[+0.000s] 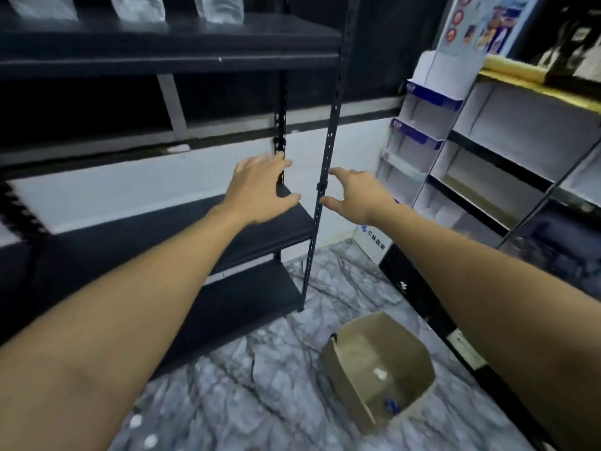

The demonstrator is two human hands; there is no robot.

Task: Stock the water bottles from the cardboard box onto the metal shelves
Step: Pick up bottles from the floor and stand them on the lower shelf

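Near our feet the cardboard box [341, 382] stands open on the marbled floor [276, 369]. Inside it we see only a small white scrap [379, 373] and a blue speck [390, 403], both too blurred to name. Farther out, our left hand [260, 190] hovers over a dark board of the metal shelves [253, 232], fingers spread, holding nothing. Our right hand [354, 196], equally spread and empty, hangs just right of the front upright [325, 170]. On the top board stand water bottles [221, 8], cut off by the upper edge.

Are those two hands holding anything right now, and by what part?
Nothing is held. The left hand and the right hand are both open with fingers spread, one on each side of the shelf post.
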